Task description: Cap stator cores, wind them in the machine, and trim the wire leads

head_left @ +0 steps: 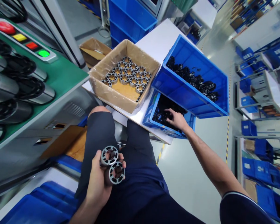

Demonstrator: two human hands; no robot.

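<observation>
My left hand [98, 182] is over my lap, closed around two grey metal slotted ring cores [113, 164], one above the other. My right hand [176, 119] reaches forward into the lower blue bin [151, 116], fingers curled on the small black plastic parts [162, 112] inside; what the fingers hold is hidden. A second blue bin [193, 77] stacked above it at a tilt holds more black parts. To its left a cardboard box [121, 73] lined with plastic holds several wound metal cores [129, 73] in rows.
A green machine top [60, 74] with red, yellow and green buttons and several steel cylinders topped with black parts is on the left. The bins and the box rest on a white table [158, 40]. Blue bins lie by my left leg; shelving racks stand at right.
</observation>
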